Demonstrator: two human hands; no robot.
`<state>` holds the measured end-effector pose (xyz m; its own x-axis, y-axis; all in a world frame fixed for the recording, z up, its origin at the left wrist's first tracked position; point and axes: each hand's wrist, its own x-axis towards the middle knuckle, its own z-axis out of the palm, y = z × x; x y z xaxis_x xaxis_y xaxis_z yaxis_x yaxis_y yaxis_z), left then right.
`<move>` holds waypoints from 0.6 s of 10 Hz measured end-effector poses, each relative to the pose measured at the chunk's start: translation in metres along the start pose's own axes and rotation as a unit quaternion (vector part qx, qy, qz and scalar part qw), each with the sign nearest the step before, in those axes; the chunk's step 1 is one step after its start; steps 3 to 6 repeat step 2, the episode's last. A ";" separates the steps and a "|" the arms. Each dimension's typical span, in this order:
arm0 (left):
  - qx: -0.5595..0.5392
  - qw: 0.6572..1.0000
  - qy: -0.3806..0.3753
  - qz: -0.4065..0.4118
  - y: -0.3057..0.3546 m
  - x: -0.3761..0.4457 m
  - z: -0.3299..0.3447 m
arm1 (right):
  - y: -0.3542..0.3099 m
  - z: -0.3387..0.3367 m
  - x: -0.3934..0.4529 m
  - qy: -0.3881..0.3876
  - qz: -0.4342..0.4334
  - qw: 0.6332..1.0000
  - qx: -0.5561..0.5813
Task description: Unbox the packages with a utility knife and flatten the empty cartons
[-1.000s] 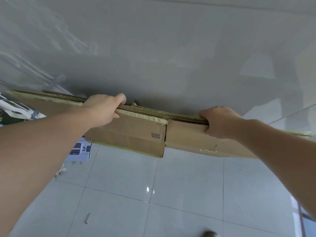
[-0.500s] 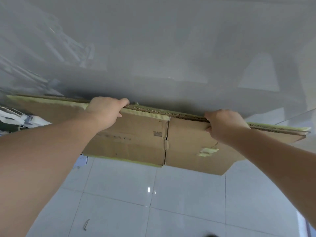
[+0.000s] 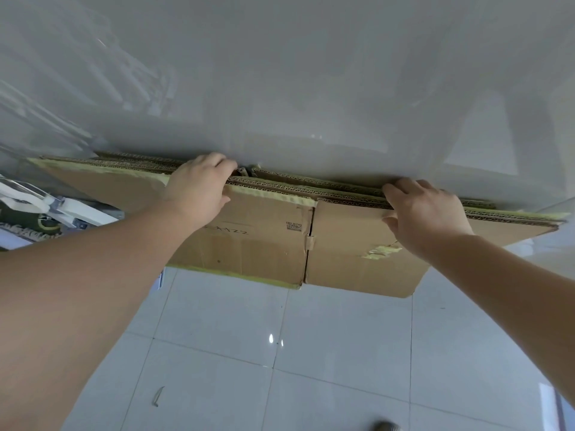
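Glossy grey-white wall (image 3: 295,73) fills the upper half of the frame, smooth and faintly reflective, and glazed pale floor tiles (image 3: 217,337) with thin grout lines fill the lower half. Across the middle, a stack of flattened cartons (image 3: 261,244) stands on edge against the wall: brown corrugated board, its fluted edges showing along the top, with yellowish tape on the rims and a torn tape patch on the right panel. A vertical seam splits the front face near centre, beside a small printed code. The left hand (image 3: 199,188) sits on the top edge left of centre, fingers curled over the board and gripping it. The right hand (image 3: 426,209) is at the top edge right of centre, fingers hooked over the fluted edges, thumb on the front face. White framework shows at the left edge. A small bent strip (image 3: 157,396) lies on the tiles at lower left.
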<state>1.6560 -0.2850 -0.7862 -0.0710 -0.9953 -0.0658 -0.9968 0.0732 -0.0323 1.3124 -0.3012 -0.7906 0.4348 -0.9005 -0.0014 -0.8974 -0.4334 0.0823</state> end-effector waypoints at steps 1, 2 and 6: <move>-0.003 1.000 -0.013 -0.004 0.001 -0.005 0.003 | -0.004 -0.002 -0.001 -0.006 0.001 1.000 -0.004; -0.010 1.000 -0.011 0.001 0.003 -0.005 0.001 | -0.004 -0.006 0.001 -0.017 0.012 1.000 -0.012; -0.010 1.000 -0.011 0.001 0.003 -0.005 0.001 | -0.004 -0.006 0.001 -0.017 0.012 1.000 -0.012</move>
